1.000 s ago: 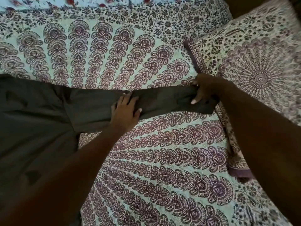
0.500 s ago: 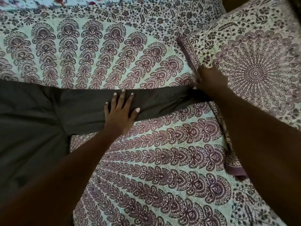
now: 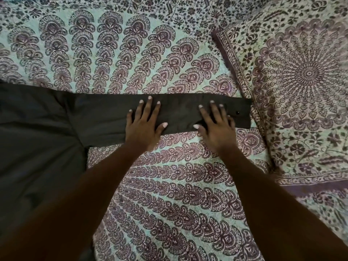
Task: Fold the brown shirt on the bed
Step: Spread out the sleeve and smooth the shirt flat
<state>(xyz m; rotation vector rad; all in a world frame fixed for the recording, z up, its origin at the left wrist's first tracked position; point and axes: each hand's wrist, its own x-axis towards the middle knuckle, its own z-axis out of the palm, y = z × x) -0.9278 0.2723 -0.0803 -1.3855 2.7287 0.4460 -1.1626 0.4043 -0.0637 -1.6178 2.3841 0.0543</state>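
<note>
The brown shirt (image 3: 37, 132) is spread flat on the bed (image 3: 169, 194), its body filling the left part of the view and running off the left edge. One long sleeve (image 3: 178, 113) is stretched straight out to the right across the patterned bedspread, and its cuff (image 3: 243, 115) ends right at the edge of a pillow (image 3: 301, 81) that is covered in the same purple-and-pale print. A small dark button (image 3: 237, 112) is seen on the cuff.

Both hands are laid palm down on the sleeve, with the fingers straight and spread; nothing is gripped or pinched. The left hand (image 3: 144, 127) is pressed on the middle of the sleeve, its fingertips reaching toward the far edge of the cloth and its thumb pointing right along the near edge. The right hand (image 3: 216, 129) is pressed nearer the cuff, just left of the button, with its heel resting on the bedspread below the sleeve. The two hands are set side by side, apart from each other, with a stretch of bare sleeve between the thumbs. Both forearms are extended from the bottom of the view across the bedspread.
</note>
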